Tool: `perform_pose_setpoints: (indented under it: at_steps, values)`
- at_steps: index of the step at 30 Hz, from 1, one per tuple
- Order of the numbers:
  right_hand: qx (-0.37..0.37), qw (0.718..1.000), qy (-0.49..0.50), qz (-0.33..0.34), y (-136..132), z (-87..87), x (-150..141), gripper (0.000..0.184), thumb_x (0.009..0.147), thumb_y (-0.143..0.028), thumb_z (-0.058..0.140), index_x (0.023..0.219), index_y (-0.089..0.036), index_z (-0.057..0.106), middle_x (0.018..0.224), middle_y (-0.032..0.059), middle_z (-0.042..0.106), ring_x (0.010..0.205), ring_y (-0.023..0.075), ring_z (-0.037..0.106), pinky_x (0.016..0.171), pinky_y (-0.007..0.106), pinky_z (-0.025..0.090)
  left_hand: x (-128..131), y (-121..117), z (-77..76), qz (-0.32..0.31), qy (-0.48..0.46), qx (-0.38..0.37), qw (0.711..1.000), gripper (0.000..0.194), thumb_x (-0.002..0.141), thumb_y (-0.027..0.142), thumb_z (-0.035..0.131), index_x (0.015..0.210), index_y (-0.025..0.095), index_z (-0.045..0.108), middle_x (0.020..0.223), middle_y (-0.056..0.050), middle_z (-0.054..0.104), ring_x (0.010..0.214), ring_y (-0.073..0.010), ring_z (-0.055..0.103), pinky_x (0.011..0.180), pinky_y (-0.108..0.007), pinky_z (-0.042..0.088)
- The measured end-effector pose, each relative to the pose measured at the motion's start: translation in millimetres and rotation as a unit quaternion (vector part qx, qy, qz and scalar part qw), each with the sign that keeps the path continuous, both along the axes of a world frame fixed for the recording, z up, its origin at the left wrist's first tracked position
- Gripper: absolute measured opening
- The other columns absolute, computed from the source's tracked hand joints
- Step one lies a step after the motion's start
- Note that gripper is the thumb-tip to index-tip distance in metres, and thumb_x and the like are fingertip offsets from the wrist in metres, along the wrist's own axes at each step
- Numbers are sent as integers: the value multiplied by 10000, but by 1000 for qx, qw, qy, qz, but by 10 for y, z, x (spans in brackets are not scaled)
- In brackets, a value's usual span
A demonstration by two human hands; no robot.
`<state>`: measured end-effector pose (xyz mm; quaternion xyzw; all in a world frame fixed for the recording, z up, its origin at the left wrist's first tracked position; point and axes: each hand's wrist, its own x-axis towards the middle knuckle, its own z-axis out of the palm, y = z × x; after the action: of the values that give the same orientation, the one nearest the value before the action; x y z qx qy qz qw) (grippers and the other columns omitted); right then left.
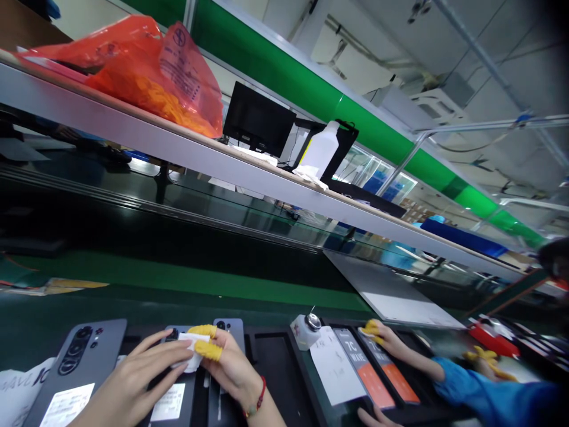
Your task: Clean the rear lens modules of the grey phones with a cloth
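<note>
A folded white wipe [192,351] is between my two hands, above a black tray of grey smartphones. My right hand [229,365], with yellow finger cots on its fingertips and a red bracelet at the wrist, pinches the wipe. The bare fingers of my left hand [144,376] press on the wipe's left side. Beneath the hands lies a grey smartphone [174,385] with a white label, partly covered. Another smartphone [222,403] is under my right hand. At the left, a larger-looking smartphone [84,367] shows its camera lenses and a label.
Right of my hands stand a white pump bottle [306,331] and a paper sheet [335,367]. Beyond them, a co-worker's hand [386,338] in yellow finger cots touches an orange-and-grey phone [395,373]. A shelf [267,172] above carries an orange bag [146,77] and a monitor [259,118].
</note>
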<state>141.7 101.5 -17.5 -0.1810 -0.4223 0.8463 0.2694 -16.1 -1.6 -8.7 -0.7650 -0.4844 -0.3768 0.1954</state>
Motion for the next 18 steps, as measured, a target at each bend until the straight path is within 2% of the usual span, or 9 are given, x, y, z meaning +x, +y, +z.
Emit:
perform_pose_setpoints:
  at_steps: [6,10,14,18]
  values:
    - [17,998,-20,-51,27,-40,-12,481,450,-344,935,811,-157,678,781,3,652,677,107,580,662,202,454,19,27,48,29,-204,-56,977,352,968,539,448,981,251,650,938,27,664,835,-108,652,768,-78,486]
    - [28,998,-22,-47,1,-21,-28,430,412,-323,946,703,-152,680,761,3,662,646,87,573,640,177,445,-24,70,-16,12,-283,-143,948,293,905,543,544,1002,288,648,906,40,643,821,-113,639,730,-75,482]
    - [41,998,-19,-35,-31,25,-32,432,386,-342,949,687,-151,704,730,22,670,669,113,592,663,194,456,-38,88,-60,-25,-308,-183,933,237,909,481,532,862,283,653,899,33,621,852,-112,619,768,-72,457]
    - [35,999,4,2,-48,46,-6,431,407,-350,945,711,-154,709,844,46,675,729,134,611,716,218,468,-40,80,-92,-14,-282,-159,946,241,923,473,505,865,299,661,1004,14,591,937,-116,605,827,-83,446]
